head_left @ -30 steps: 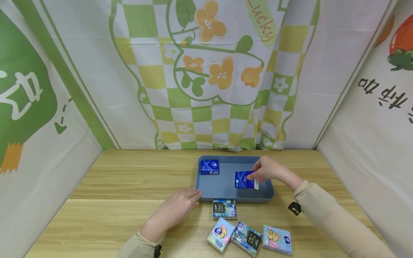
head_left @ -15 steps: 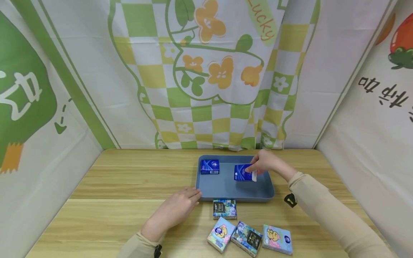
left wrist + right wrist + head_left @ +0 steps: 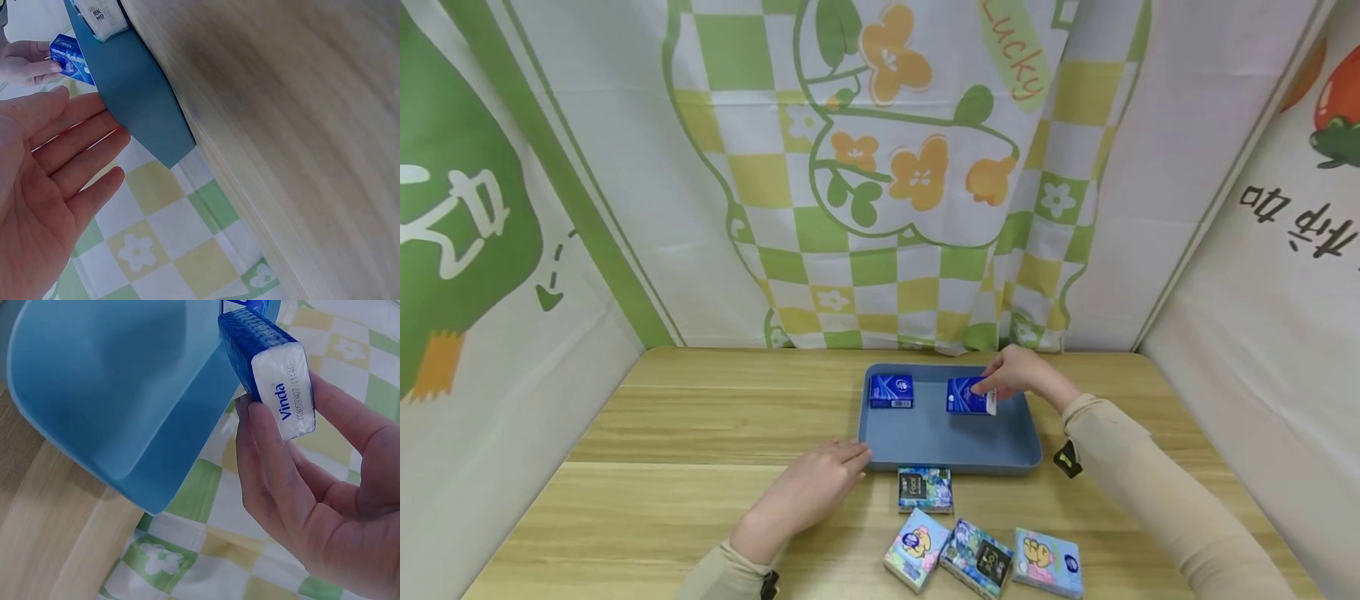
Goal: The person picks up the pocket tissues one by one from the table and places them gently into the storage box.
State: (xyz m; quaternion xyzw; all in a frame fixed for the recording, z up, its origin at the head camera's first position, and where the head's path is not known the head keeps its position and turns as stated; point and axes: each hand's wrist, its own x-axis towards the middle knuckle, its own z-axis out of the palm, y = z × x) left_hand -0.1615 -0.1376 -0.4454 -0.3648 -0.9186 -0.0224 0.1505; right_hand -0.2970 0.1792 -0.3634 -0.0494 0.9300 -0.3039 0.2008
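Note:
My right hand (image 3: 1018, 371) pinches a dark blue tissue pack (image 3: 966, 396) between thumb and fingers over the right part of a blue-grey tray (image 3: 917, 454). In the right wrist view the white end of this tissue pack (image 3: 284, 394) reads "Vinda". A second dark blue tissue pack (image 3: 891, 391) sits in the tray's back left corner. My left hand (image 3: 808, 492) touches the tray's front left corner with its fingers straight; the left wrist view shows the left hand (image 3: 62, 162) with its palm bare beside the tray wall (image 3: 144, 100).
Just in front of the tray lies a floral tissue pack (image 3: 925, 490). Nearer the person are a light blue duck-print pack (image 3: 917, 548), another floral pack (image 3: 976, 558) and another duck-print pack (image 3: 1047, 562). A patterned curtain (image 3: 917, 283) hangs behind the wooden table (image 3: 700, 433).
My right hand has carried the blue tissue pack toward the back of the tray, slowing lately. The left hand keeps its place at the tray corner. The head view has shifted slightly.

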